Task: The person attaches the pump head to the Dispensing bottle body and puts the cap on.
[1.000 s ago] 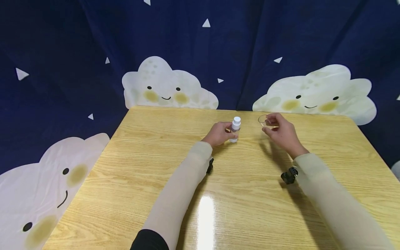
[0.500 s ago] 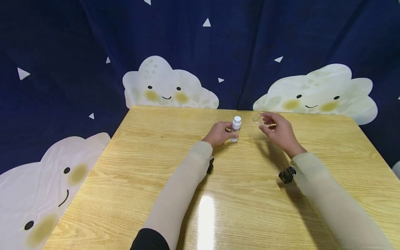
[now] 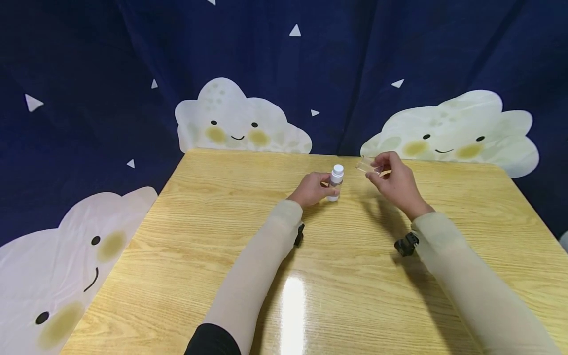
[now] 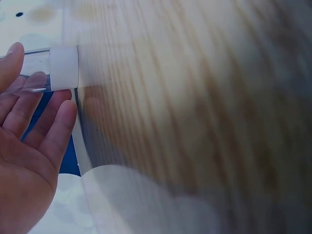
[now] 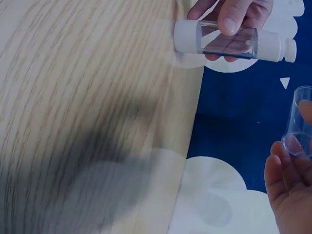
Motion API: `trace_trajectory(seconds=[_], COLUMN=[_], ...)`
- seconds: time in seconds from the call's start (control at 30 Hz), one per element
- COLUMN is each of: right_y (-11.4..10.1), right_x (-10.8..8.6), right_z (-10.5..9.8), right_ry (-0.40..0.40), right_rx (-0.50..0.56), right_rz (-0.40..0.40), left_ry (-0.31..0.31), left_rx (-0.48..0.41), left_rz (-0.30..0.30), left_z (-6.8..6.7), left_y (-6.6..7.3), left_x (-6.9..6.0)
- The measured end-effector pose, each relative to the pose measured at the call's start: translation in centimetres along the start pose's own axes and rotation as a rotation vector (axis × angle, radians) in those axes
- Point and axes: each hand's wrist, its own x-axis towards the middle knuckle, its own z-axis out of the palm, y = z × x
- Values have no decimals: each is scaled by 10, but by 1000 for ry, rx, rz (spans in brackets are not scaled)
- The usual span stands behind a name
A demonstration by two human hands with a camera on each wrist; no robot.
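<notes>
In the head view my left hand [image 3: 312,190] grips a small clear bottle [image 3: 336,181] with a white top and white base. The bottle stands upright; whether its base touches the table I cannot tell. Close by on the right, my right hand [image 3: 395,180] holds a clear tubular cap [image 3: 365,165] in the air between thumb and fingers, tilted and apart from the bottle. The right wrist view shows the bottle's see-through body [image 5: 229,41] with left fingers around it, and the clear cap [image 5: 295,119] in the right hand. The left wrist view catches the white base [image 4: 64,68].
A light wood-grain table [image 3: 213,236] lies under both hands, its far edge just beyond them. Behind it hangs a dark blue curtain [image 3: 248,44] printed with white clouds and triangles. A black wrist camera [image 3: 406,244] sits by the right cuff.
My right hand has moved slightly left and up, turning the clear cap so its side now shows more. The left hand and the bottle have stayed almost still.
</notes>
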Motion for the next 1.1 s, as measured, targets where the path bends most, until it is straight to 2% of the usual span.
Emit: trace_trajectory(seconds=[0.63, 1.1], right_y=[-18, -29], right_x=[4, 9], right_z=[4, 6], right_ry=[8, 14], right_rx=[34, -1], right_rz=[-54, -150], left_ry=[5, -8], left_rx=[0, 0], left_rz=[-12, 3], left_z=[0, -2], left_y=[0, 0], left_x=[-1, -1])
